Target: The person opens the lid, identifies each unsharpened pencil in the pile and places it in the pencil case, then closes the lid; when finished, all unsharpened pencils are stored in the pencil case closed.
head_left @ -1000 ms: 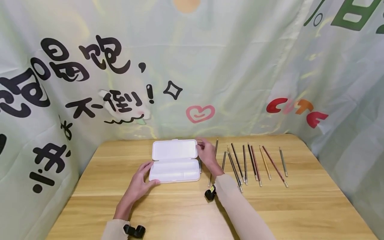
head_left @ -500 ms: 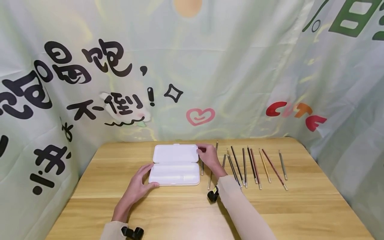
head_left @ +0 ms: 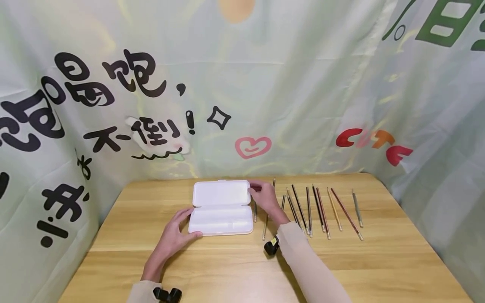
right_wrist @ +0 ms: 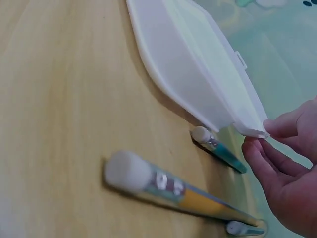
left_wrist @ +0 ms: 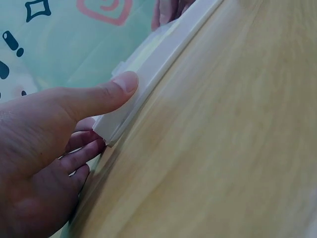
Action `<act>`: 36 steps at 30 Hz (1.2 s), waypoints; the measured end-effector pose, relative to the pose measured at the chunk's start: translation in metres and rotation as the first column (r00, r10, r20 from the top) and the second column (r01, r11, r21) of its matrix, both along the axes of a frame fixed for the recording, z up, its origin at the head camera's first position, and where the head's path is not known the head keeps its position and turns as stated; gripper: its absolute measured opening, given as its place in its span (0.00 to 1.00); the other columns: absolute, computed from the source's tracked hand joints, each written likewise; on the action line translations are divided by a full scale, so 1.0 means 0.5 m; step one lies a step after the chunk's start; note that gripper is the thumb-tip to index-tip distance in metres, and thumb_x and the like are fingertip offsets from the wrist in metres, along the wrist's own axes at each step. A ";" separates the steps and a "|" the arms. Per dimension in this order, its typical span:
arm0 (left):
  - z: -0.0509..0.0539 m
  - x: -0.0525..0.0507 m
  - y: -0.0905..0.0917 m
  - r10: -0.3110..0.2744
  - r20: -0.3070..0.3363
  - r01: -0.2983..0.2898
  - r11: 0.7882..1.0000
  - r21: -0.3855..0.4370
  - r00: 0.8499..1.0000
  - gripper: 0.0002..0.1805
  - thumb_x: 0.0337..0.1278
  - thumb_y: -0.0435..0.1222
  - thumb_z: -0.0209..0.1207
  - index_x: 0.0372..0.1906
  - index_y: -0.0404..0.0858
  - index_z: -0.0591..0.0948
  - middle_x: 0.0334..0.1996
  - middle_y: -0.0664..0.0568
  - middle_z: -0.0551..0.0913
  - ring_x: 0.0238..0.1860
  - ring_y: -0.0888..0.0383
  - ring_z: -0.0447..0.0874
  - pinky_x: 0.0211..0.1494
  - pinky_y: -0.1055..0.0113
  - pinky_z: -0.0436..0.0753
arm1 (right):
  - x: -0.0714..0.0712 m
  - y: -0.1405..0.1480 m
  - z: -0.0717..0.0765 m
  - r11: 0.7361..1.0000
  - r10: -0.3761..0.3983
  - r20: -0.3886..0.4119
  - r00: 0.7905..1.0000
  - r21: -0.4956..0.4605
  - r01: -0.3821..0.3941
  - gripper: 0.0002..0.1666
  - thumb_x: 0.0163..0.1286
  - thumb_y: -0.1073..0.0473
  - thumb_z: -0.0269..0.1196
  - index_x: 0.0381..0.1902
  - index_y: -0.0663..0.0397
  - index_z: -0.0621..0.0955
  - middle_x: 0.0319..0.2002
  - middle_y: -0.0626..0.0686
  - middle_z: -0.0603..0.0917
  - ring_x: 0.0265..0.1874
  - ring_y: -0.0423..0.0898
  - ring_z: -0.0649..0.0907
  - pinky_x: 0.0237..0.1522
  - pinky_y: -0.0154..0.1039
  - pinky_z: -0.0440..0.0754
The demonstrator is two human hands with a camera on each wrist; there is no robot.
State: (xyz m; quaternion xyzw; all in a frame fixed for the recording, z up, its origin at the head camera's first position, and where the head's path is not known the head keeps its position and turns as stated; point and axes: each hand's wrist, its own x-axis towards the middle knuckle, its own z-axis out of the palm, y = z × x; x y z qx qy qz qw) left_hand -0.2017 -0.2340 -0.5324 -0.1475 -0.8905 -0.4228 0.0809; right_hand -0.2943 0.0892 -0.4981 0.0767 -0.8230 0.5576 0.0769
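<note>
A white pencil case [head_left: 221, 220] lies open on the table, its lid [head_left: 221, 193] folded back on the far side. My left hand [head_left: 176, 233] holds the base at its left end. In the left wrist view the thumb [left_wrist: 111, 94] lies on the front wall and the fingers curl around the end. My right hand [head_left: 264, 196] pinches the lid's right corner between thumb and fingers, seen in the right wrist view. A teal pencil [right_wrist: 223, 152] with a white eraser lies by the case's right end, below that hand.
To the right, several pencils lie loosely side by side, among them a yellow pencil [head_left: 335, 209], a dark red pencil [head_left: 347, 213] and a grey pencil [head_left: 357, 208]. A printed curtain [head_left: 295, 105] hangs behind the wooden table [head_left: 227, 269].
The head view has shifted slightly since a second ago. The lid's far edge has risen a little in the last half second; both hands keep their holds.
</note>
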 end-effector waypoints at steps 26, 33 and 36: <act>0.000 0.008 -0.001 0.002 0.091 -0.007 0.999 0.050 0.996 0.50 0.46 0.48 0.80 0.74 0.37 0.70 0.71 0.41 0.71 0.73 0.37 0.65 0.70 0.34 0.65 | 0.146 0.182 0.096 0.997 0.077 -0.061 0.995 0.025 -0.076 0.22 0.76 0.61 0.64 0.65 0.60 0.79 0.59 0.64 0.82 0.56 0.57 0.82 0.52 0.39 0.84; 0.000 0.004 -0.002 -0.006 0.072 0.003 0.999 0.046 0.997 0.50 0.47 0.48 0.79 0.75 0.37 0.71 0.71 0.40 0.71 0.72 0.36 0.66 0.70 0.34 0.66 | 0.172 0.238 0.094 0.996 0.013 -0.129 0.992 0.086 -0.001 0.20 0.76 0.60 0.64 0.63 0.57 0.81 0.52 0.60 0.85 0.50 0.52 0.83 0.44 0.29 0.83; -0.001 0.002 -0.002 -0.002 0.074 -0.001 0.999 0.049 0.997 0.50 0.46 0.47 0.80 0.75 0.37 0.71 0.71 0.41 0.71 0.72 0.37 0.66 0.70 0.35 0.66 | 0.183 0.265 0.098 0.991 -0.037 -0.159 0.987 0.121 0.056 0.20 0.76 0.60 0.64 0.62 0.57 0.81 0.49 0.59 0.85 0.46 0.45 0.82 0.41 0.27 0.82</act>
